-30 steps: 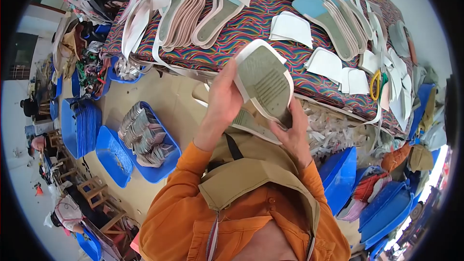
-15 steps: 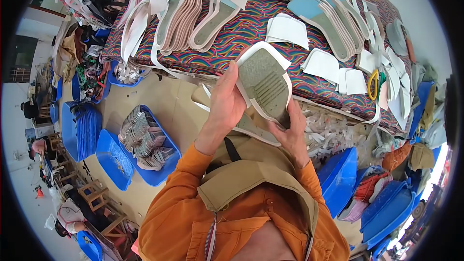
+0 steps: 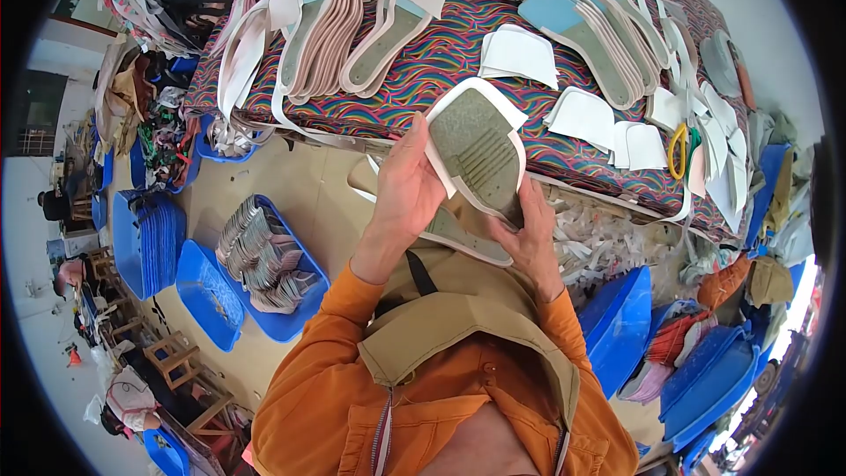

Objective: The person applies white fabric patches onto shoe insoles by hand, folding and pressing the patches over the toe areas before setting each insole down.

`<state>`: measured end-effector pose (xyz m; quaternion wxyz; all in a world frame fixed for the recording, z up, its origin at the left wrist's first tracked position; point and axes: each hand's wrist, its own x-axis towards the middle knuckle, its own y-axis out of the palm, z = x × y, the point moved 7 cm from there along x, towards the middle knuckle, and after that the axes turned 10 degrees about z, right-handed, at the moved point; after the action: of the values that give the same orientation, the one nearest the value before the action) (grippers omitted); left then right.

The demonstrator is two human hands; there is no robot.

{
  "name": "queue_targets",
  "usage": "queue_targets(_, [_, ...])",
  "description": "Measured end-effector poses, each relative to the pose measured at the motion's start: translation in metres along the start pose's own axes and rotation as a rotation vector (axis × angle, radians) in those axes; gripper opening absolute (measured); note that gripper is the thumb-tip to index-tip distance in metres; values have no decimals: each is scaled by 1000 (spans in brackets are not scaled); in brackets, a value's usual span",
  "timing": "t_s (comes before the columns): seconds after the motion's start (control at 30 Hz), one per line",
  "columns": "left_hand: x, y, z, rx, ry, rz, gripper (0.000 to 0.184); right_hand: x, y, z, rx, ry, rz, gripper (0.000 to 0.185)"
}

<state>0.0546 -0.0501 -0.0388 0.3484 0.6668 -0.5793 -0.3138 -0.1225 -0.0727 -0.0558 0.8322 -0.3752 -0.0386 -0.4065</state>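
Between my two hands is a shoe insole [image 3: 471,145], grey-green and ribbed on its face, with a white border and a white flap at its upper right. My left hand [image 3: 408,185] grips its left edge, thumb upward. My right hand [image 3: 529,234] closes on the narrower lower right end, where fingers partly hide it. Beneath, on the lap, lies another white-edged insole [image 3: 471,236], partly covered. On the table just beyond are white toe-shaped pieces [image 3: 520,55] in small stacks, with more white pieces [image 3: 582,116] to their right.
The table's patterned cloth [image 3: 423,62] carries stacked insoles [image 3: 322,48], blue-topped insoles [image 3: 595,31] and yellow-handled scissors [image 3: 677,152]. At left on the floor, a blue tub [image 3: 308,251] holds bundled insoles. More blue tubs [image 3: 621,326] stand at right. Other people sit at far left.
The insole stays in both hands and has shifted very slightly left, its lower end tilting a little. The whole view has moved slightly; nothing has been let go.
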Motion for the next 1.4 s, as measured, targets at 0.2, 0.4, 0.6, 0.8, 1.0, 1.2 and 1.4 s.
queue_targets(0.2, [-5,5,16,8,-109,231,51,1,-7,-26,307,174,-142,70])
queue_targets(0.4, [-6,39,42,920,185,227,51,39,-6,-33,1003,319,-219,54])
queue_targets(0.6, [21,8,-18,1111,325,-16,49,66,-34,-34,533,255,-208,31])
queue_targets(0.8, [70,-37,-107,2034,638,-169,40,38,-101,-95,-82,349,-350,26])
queue_targets(1.0, [78,-28,-79,2152,716,-122,36,56,-114,-119,-589,286,-233,34])
queue_targets(1.2, [89,26,20,1723,650,210,31,62,-111,-122,-572,330,-115,40])
queue_targets(1.4, [128,62,98,1675,534,339,37,61,-116,-117,-532,269,-154,36])
